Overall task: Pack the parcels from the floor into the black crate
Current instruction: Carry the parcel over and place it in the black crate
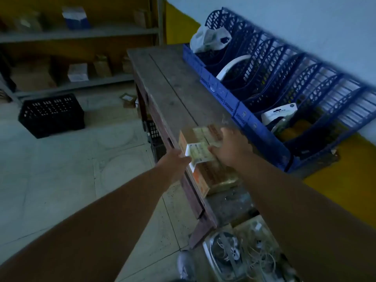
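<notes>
A cardboard parcel [211, 174] with a white label lies at the near edge of the wooden table [173, 82]. My left hand [175, 161] grips its left side at the table edge. My right hand [232, 147] rests on its top right, fingers spread over the label. The black crate [51, 115] stands on the floor at the left, apart from both hands. A small parcel [128, 99] lies on the floor beside the table leg. The frame is blurred.
Blue plastic file racks [284, 94] line the table's far side against the wall, holding a white bag [209, 38] and packets. Metal shelves [77, 33] with boxes stand at the back left. A second dark crate [154, 137] sits under the table. A tray of cables [240, 255] lies nearby.
</notes>
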A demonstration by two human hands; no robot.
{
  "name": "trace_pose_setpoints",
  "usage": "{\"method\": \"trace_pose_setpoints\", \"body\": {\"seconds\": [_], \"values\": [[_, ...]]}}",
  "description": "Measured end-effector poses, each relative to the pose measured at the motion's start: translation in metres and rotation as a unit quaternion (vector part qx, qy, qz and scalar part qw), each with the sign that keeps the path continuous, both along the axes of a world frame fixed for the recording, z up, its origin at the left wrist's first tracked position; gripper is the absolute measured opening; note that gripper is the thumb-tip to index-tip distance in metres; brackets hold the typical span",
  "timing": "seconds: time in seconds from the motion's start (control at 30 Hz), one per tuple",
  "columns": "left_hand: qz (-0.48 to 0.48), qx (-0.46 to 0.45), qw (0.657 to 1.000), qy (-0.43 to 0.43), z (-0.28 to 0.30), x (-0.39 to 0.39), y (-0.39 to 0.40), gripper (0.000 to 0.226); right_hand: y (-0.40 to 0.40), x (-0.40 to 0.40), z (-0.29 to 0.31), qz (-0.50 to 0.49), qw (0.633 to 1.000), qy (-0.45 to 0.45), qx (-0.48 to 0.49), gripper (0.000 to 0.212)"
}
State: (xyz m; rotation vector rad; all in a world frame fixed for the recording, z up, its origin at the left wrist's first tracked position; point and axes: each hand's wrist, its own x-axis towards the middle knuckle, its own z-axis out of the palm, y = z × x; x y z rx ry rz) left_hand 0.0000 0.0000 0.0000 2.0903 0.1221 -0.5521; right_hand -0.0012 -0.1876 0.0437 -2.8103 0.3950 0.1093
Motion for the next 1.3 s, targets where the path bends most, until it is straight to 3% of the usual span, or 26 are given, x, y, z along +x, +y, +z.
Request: {"method": "trace_pose_setpoints", "body": {"seconds": [0.07, 0.13, 0.2, 0.33, 0.53, 0.67, 0.77, 0.93, 1.03, 1.1, 1.3], "values": [[0.001, -0.007, 0.999, 0.041, -0.008, 0.01, -0.011, 0.049, -0.011, 0.016, -0.005, -0.05, 0.997, 0.056, 0.037, 0.084], [0.018, -0.047, 0.996, 0.075, -0.014, 0.011, -0.023, 0.047, -0.016, 0.025, -0.012, -0.082, 0.985, 0.118, 0.1, 0.069], [0.057, -0.116, 0.986, 0.101, -0.016, 0.012, -0.038, 0.045, -0.01, 0.035, -0.021, -0.076, 0.978, 0.133, 0.143, 0.051], [0.197, -0.179, 0.962, 0.06, -0.011, 0.024, -0.023, 0.04, 0.019, 0.056, -0.022, -0.057, 0.981, 0.101, 0.156, 0.052], [0.29, -0.196, 0.936, -0.035, 0.034, 0.062, 0.093, 0.031, 0.116, 0.099, 0.01, 0.013, 0.961, -0.015, 0.276, 0.069], [0.324, -0.22, 0.91, -0.137, 0.061, 0.058, 0.189, 0.036, 0.211, 0.112, 0.038, 0.093, 0.907, -0.052, 0.408, 0.067], [0.339, -0.244, 0.886, -0.203, 0.075, 0.042, 0.266, 0.03, 0.292, 0.106, 0.051, 0.191, 0.881, -0.097, 0.423, 0.057], [0.357, -0.288, 0.864, -0.207, 0.093, 0.019, 0.395, 0.026, 0.425, 0.092, 0.059, 0.258, 0.815, -0.109, 0.507, 0.039], [0.363, -0.302, 0.86, -0.192, 0.109, 0.019, 0.461, 0.031, 0.491, 0.09, 0.066, 0.269, 0.792, -0.124, 0.534, 0.052], [0.369, -0.298, 0.856, -0.205, 0.118, 0.024, 0.494, 0.034, 0.524, 0.094, 0.071, 0.27, 0.785, -0.146, 0.538, 0.059], [0.383, -0.292, 0.843, -0.24, 0.124, 0.061, 0.546, 0.044, 0.581, 0.135, 0.086, 0.282, 0.781, -0.177, 0.528, 0.041]]}}
